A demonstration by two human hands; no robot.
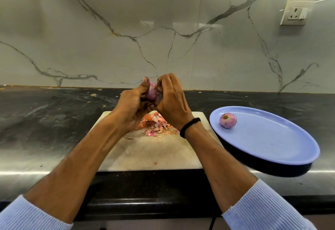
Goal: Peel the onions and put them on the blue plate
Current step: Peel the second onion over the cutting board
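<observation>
Hands up and together above the cutting board (pixel 154 155), forearms reaching in from both lower corners, blue ribbed sleeves (pixel 262 209) pushed back. Left hand (pixel 133 111) cupping a purple onion (pixel 152 92) from below and the left, thumb straight up along its side, fingers curled under. Right hand (pixel 172 102) closed in on the onion's right side, back of the hand toward the camera, fingertips bent and pinching at its upper edge; black wristband (pixel 189 127) on that wrist. Onion held with long axis roughly upright; which end on top, hard to tell behind the fingers. Directly below, heap of orange and pink onion skins (pixel 156 125) on the white board, partly hidden by the wrists. Off to the right, just beside the board, blue plate (pixel 272 142) with one peeled onion (pixel 228 120) resting near its left rim, cut end facing up and toward the camera. Beneath everything, dark countertop (pixel 54 113); behind, veined marble wall (pixel 126 30) with a white socket (pixel 296 13) high on the right.
</observation>
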